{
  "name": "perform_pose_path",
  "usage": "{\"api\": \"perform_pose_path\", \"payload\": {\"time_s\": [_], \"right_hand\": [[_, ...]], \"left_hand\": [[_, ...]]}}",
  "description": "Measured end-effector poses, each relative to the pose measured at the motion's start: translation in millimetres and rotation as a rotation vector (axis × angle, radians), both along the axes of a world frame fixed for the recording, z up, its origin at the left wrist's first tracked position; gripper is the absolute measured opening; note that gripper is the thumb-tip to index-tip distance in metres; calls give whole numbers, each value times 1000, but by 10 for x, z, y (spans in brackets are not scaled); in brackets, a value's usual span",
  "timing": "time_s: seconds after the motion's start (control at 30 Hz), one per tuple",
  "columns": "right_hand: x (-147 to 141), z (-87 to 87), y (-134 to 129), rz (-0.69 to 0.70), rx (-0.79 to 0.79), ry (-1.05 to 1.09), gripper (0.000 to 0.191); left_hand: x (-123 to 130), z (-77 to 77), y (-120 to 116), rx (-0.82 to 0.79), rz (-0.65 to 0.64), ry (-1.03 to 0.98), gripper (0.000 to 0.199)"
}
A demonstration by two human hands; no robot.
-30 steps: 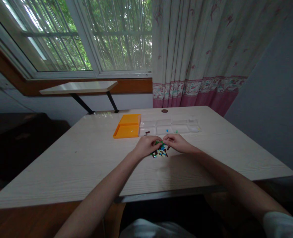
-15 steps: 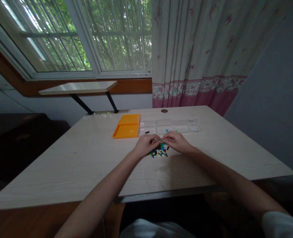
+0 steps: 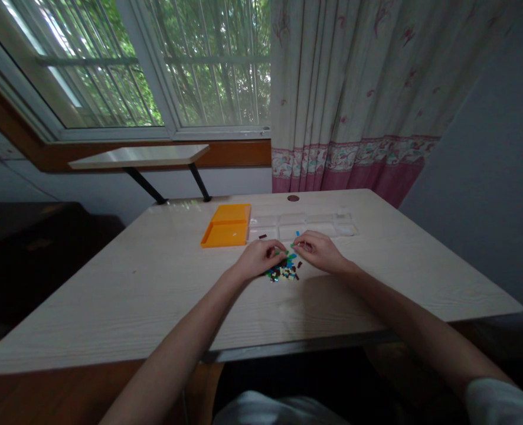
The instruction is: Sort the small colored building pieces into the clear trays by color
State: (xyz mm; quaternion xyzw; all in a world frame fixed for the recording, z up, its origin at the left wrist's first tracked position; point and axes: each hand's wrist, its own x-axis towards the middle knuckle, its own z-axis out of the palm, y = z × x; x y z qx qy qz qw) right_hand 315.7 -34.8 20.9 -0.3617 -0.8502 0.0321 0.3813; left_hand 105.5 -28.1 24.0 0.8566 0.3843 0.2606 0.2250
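Note:
A pile of small coloured bricks (image 3: 285, 271), brown, blue, green and cream, lies on the wooden table between my hands. My left hand (image 3: 264, 257) rests at the pile's left edge, fingers bent together; green shows by its fingertips, but what it grips is too small to tell. My right hand (image 3: 317, 251) is just up and right of the pile, with thumb and finger pinched on a small green brick (image 3: 292, 245). Behind the hands is a clear compartment tray (image 3: 292, 227). A dark brown brick (image 3: 262, 236) and a blue brick (image 3: 297, 234) lie at its front.
An open orange case (image 3: 226, 225) stands left of the clear tray, with a small white piece in it. A raised white shelf (image 3: 141, 156) on black legs is at the table's back left. The table's (image 3: 155, 295) front edge runs below my forearms.
My right hand has moved slightly up and away from my left hand, with the green piece at its fingertips. The fingertips were together before and are now apart.

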Motion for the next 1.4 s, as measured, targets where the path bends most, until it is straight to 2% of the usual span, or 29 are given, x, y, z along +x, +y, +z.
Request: {"api": "perform_pose_path", "payload": {"time_s": [0.23, 0.33, 0.53, 0.8, 0.97, 1.27, 1.4], "right_hand": [[216, 101, 64, -208, 76, 142, 20], [246, 104, 77, -215, 70, 147, 20], [252, 99, 84, -207, 86, 118, 20], [313, 96, 136, -244, 118, 119, 18], [375, 99, 178, -275, 102, 128, 18], [615, -33, 365, -572, -1, -7, 15], [642, -70, 379, -629, -54, -57, 16]], "left_hand": [[-121, 79, 41, -160, -162, 61, 26], [-123, 73, 34, -199, -228, 91, 27], [-92, 59, 5, -193, -266, 140, 21], [-85, 44, -2, -197, -267, 127, 15], [-74, 47, 6, -261, -252, 81, 21], [-72, 47, 21, -251, -205, 10, 27], [-68, 26, 29, -223, -175, -5, 27]]}}
